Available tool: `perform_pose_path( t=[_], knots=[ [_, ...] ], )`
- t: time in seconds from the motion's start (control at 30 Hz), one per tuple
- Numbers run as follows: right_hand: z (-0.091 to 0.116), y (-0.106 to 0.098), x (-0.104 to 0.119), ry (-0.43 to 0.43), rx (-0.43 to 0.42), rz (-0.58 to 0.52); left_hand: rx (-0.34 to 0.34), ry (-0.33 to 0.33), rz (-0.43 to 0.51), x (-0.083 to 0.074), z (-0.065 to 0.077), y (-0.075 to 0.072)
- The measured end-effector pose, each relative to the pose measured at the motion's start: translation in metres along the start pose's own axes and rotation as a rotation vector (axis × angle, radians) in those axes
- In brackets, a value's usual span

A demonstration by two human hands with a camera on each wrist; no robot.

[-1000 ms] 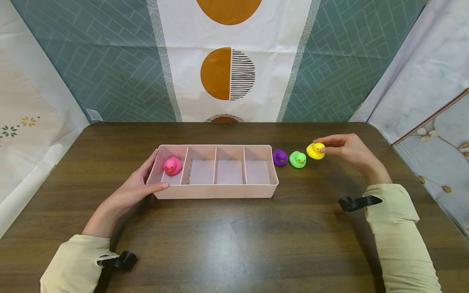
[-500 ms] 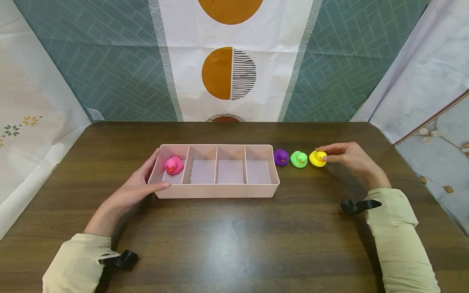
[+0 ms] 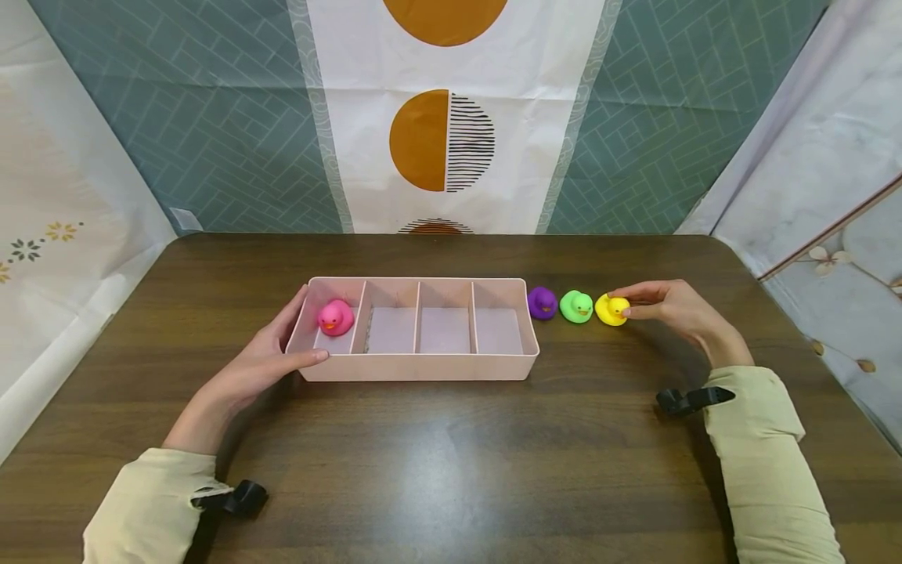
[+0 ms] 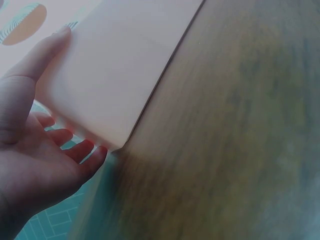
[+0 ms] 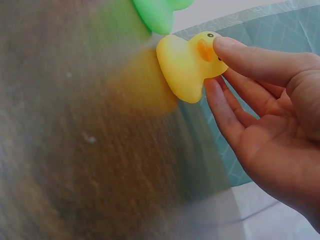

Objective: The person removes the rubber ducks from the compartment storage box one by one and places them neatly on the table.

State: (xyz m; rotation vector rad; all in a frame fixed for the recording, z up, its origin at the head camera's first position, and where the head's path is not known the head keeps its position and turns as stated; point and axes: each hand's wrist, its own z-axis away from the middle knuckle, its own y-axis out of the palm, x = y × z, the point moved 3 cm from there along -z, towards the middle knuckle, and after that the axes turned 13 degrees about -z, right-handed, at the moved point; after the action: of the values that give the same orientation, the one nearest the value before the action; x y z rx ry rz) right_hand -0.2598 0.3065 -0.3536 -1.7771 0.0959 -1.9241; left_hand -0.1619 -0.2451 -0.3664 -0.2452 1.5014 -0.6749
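Note:
A pink box (image 3: 416, 368) with several compartments stands on the table, and a pink rubber duck (image 3: 335, 317) sits in its leftmost one. My left hand (image 3: 257, 360) grips the box's left end, thumb over the front rim and fingers along the end wall. To the right of the box, a purple rubber duck (image 3: 543, 303), a green rubber duck (image 3: 576, 306) and a yellow rubber duck (image 3: 610, 309) form a row. My right hand (image 3: 680, 317) pinches the yellow duck (image 5: 182, 65) by its head between thumb and fingers, its base at the tabletop.
The brown wooden table (image 3: 423, 470) has its far edge against a patterned cloth backdrop (image 3: 232, 141). White cloths (image 3: 831, 157) hang along both sides. A black strap (image 3: 694, 398) is on the right sleeve, another on the left.
My right hand has lowered the yellow duck toward the near side, down to the table beside the green one. The left hand keeps its grip on the box.

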Motion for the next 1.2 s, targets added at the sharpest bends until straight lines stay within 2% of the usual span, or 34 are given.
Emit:
perform_pose_path(
  t=[0.23, 0.47, 0.67, 0.93, 1.2],
  knots=[
    [0.002, -0.001, 0.001, 0.008, 0.012, 0.039, 0.003, -0.007, 0.002, -0.001, -0.001, 0.0],
    [0.004, -0.001, 0.006, -0.026, 0.022, 0.089, 0.004, -0.01, -0.009, -0.001, 0.0, 0.0],
    [0.005, 0.001, 0.016, -0.052, -0.03, 0.115, 0.003, 0.001, -0.001, -0.001, 0.0, 0.0],
    [0.012, 0.008, 0.036, -0.113, -0.142, 0.152, 0.006, 0.001, 0.005, 0.0, 0.0, 0.0],
    [0.013, 0.028, 0.057, -0.174, -0.135, 0.14, 0.003, 0.006, -0.001, -0.001, 0.0, 0.0]
  ],
)
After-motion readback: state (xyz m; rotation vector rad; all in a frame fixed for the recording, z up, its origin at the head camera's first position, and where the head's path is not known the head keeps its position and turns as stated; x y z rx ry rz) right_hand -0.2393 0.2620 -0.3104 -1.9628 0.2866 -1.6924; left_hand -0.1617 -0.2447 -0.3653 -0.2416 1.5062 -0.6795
